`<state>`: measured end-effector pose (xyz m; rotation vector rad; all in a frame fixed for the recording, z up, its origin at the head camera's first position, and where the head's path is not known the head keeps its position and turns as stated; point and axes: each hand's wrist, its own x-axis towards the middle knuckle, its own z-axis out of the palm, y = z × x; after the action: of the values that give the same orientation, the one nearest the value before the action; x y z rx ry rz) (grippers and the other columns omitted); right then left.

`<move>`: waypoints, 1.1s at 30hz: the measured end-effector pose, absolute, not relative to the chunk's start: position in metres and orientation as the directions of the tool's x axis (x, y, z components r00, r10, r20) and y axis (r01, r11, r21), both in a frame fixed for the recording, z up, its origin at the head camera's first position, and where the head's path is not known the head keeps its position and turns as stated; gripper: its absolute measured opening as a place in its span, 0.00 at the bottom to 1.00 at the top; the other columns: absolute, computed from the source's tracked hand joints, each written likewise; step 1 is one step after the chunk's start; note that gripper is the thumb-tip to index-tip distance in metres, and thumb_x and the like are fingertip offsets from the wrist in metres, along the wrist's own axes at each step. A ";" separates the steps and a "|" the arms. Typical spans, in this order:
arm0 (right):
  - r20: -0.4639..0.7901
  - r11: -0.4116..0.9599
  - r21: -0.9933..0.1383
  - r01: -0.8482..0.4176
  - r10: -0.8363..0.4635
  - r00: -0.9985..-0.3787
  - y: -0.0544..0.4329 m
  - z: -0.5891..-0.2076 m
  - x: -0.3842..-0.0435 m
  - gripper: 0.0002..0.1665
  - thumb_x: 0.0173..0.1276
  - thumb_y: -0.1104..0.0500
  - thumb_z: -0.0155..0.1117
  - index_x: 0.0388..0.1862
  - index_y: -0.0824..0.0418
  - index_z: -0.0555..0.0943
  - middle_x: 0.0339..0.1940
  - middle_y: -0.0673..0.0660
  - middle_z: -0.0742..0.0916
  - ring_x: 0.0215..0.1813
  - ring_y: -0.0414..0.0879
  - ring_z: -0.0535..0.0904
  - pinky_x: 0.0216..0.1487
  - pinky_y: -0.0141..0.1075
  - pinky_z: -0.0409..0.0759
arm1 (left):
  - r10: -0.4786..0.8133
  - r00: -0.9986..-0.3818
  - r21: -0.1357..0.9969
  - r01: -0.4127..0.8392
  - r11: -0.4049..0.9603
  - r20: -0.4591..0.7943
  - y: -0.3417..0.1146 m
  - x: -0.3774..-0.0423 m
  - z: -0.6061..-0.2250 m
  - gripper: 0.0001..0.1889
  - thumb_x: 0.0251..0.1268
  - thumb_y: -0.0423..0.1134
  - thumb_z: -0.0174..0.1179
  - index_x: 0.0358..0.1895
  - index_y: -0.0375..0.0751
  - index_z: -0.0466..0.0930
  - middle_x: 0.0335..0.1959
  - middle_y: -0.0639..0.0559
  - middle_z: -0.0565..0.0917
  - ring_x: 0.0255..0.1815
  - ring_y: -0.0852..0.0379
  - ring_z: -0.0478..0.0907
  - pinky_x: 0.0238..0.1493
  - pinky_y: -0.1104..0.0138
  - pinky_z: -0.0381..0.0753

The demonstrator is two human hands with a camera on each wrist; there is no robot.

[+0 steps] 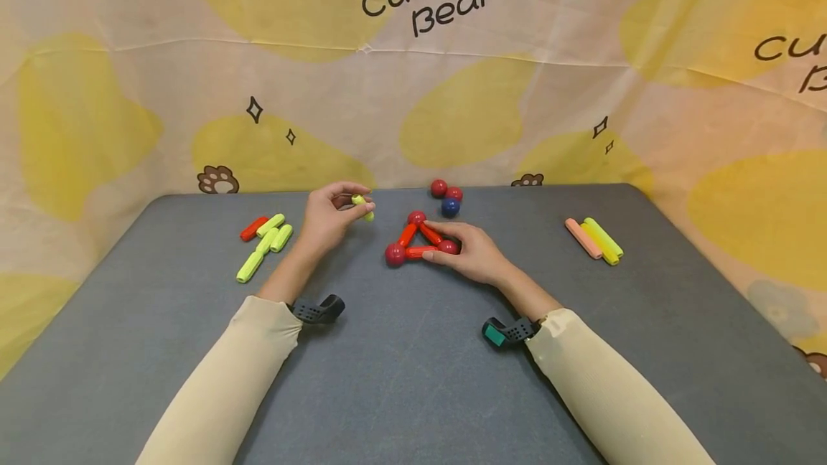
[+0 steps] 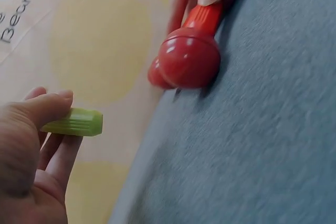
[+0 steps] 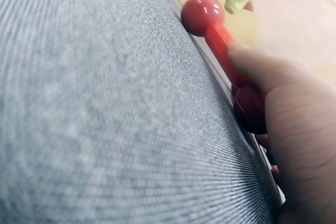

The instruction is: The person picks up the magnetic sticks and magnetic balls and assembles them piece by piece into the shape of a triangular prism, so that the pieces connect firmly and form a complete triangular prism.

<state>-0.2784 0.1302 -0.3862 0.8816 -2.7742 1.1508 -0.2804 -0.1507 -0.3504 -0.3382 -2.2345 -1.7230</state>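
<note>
A triangle of three red rods and three red balls lies flat on the table, one red ball (image 1: 395, 255) at its near left corner. My right hand (image 1: 474, 253) grips its right side, the thumb against the near red rod (image 1: 420, 253) and the fingers by the far corner ball (image 1: 416, 218). The right corner ball sits partly under this hand. My left hand (image 1: 329, 217) pinches a short yellow-green rod (image 2: 79, 122) between thumb and fingers, raised to the left of the triangle. One ribbed end of that rod sticks out past the thumb in the left wrist view.
Behind the triangle sit two red balls (image 1: 438, 188) and a blue ball (image 1: 450, 207). At the left lie several yellow-green rods (image 1: 250, 265) and a red rod (image 1: 253, 229). Longer pink (image 1: 583, 239) and yellow-green rods (image 1: 604, 237) lie at the right. A patterned cloth hangs behind the table.
</note>
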 end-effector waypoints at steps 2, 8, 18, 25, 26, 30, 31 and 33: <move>0.221 0.547 -0.653 -0.524 -0.524 -0.823 0.129 -0.385 -0.277 0.36 0.64 0.45 0.73 0.71 0.47 0.77 0.69 0.51 0.82 0.72 0.51 0.75 0.74 0.52 0.70 | 0.003 -0.928 0.894 0.359 0.268 0.372 -0.146 -0.279 -0.350 0.14 0.59 0.29 0.71 0.48 0.29 0.85 0.46 0.33 0.86 0.39 0.71 0.84 0.42 0.79 0.79; 0.196 0.507 -0.662 -0.551 -0.593 -0.781 0.124 -0.386 -0.273 0.36 0.64 0.45 0.73 0.71 0.47 0.77 0.69 0.50 0.82 0.70 0.50 0.76 0.73 0.53 0.71 | 0.027 -0.939 0.895 0.335 0.295 0.343 -0.132 -0.277 -0.352 0.13 0.58 0.30 0.73 0.46 0.31 0.86 0.48 0.37 0.85 0.48 0.50 0.88 0.40 0.80 0.78; 0.203 0.493 -0.639 -0.591 -0.633 -0.747 0.115 -0.384 -0.268 0.35 0.64 0.45 0.74 0.70 0.45 0.77 0.69 0.52 0.82 0.71 0.51 0.75 0.74 0.54 0.69 | 0.062 -0.920 0.864 0.385 0.325 0.387 -0.118 -0.278 -0.358 0.13 0.57 0.30 0.74 0.46 0.32 0.88 0.47 0.37 0.83 0.49 0.43 0.87 0.59 0.56 0.84; 0.191 0.498 -0.642 -0.583 -0.632 -0.751 0.114 -0.383 -0.268 0.35 0.64 0.45 0.73 0.70 0.45 0.77 0.68 0.52 0.82 0.71 0.50 0.75 0.74 0.54 0.69 | 0.122 -0.924 0.860 0.382 0.338 0.363 -0.117 -0.280 -0.359 0.16 0.58 0.30 0.73 0.51 0.35 0.87 0.51 0.37 0.86 0.50 0.44 0.87 0.56 0.57 0.85; 0.190 0.499 -0.644 -0.580 -0.630 -0.753 0.114 -0.383 -0.268 0.35 0.64 0.45 0.73 0.70 0.45 0.77 0.68 0.52 0.82 0.71 0.50 0.75 0.73 0.54 0.70 | 0.142 -0.927 0.862 0.375 0.342 0.347 -0.118 -0.280 -0.360 0.18 0.58 0.29 0.72 0.54 0.36 0.86 0.52 0.37 0.86 0.51 0.43 0.87 0.55 0.57 0.85; 0.183 0.508 -0.645 -0.571 -0.623 -0.760 0.115 -0.384 -0.268 0.36 0.64 0.45 0.74 0.70 0.46 0.77 0.68 0.52 0.82 0.70 0.50 0.76 0.73 0.54 0.70 | 0.218 -0.934 0.875 0.344 0.342 0.282 -0.117 -0.281 -0.360 0.24 0.60 0.26 0.69 0.62 0.38 0.81 0.58 0.37 0.85 0.55 0.42 0.86 0.56 0.56 0.85; 0.182 0.507 -0.645 -0.571 -0.624 -0.760 0.115 -0.384 -0.268 0.36 0.63 0.45 0.74 0.70 0.46 0.77 0.68 0.52 0.82 0.70 0.50 0.76 0.73 0.54 0.70 | 0.232 -0.933 0.877 0.342 0.338 0.274 -0.117 -0.281 -0.360 0.25 0.61 0.25 0.68 0.62 0.38 0.81 0.59 0.36 0.84 0.55 0.41 0.86 0.57 0.55 0.84; 0.180 0.508 -0.646 -0.570 -0.624 -0.760 0.115 -0.384 -0.267 0.36 0.64 0.45 0.73 0.71 0.47 0.77 0.68 0.52 0.82 0.70 0.50 0.76 0.73 0.54 0.70 | 0.254 -0.930 0.876 0.342 0.340 0.265 -0.114 -0.281 -0.360 0.24 0.62 0.25 0.67 0.63 0.38 0.81 0.59 0.36 0.84 0.57 0.40 0.85 0.59 0.54 0.83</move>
<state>-0.2673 0.1153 -0.3837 1.1083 -2.7927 1.1507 -0.2806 -0.1144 -0.3601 -0.5590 -2.5046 -1.6682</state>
